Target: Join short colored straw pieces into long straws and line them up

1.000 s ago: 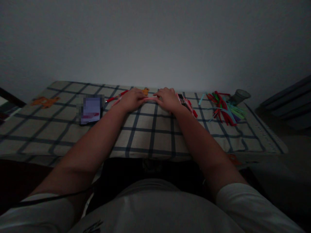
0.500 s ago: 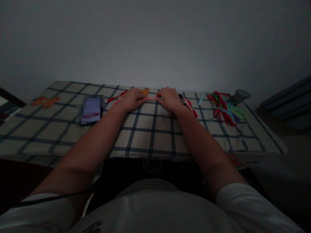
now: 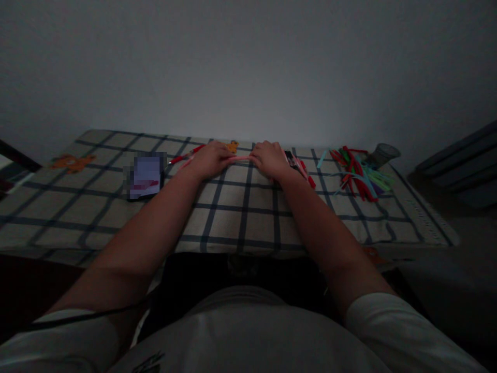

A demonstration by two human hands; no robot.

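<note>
A dark bar (image 3: 17, 156), cut off by the left edge, stands beside a table spread with a checked cloth (image 3: 225, 217), where an orange figure (image 3: 73, 163) lies flat near the far left corner, too dim to tell print from object. Next comes a phone-like device (image 3: 146, 176), its screen blurred into blocks. A red pen (image 3: 182, 157) slants toward the left hand (image 3: 212, 159), which hides its far end; the bent fingers and thumb pinch one end of a thin pink strip (image 3: 243, 157). A second orange shape (image 3: 233, 147) shows just behind those fingers, partly covered. The strip runs nearly level between the two hands above the middle of the cloth, its ends lost under the fingertips. The right hand (image 3: 269, 159), fingers curled, pinches the other end, its wrist partly blocking a cluster of black, red and pink items (image 3: 295, 161) that cannot be made out singly. Well apart to the right, red, green, blue and purple strips (image 3: 355, 171) lie in a tangle near a tilted greyish cup (image 3: 384, 153), its contents unreadable. A bluish-grey form (image 3: 462, 160) is cropped at the right edge.
</note>
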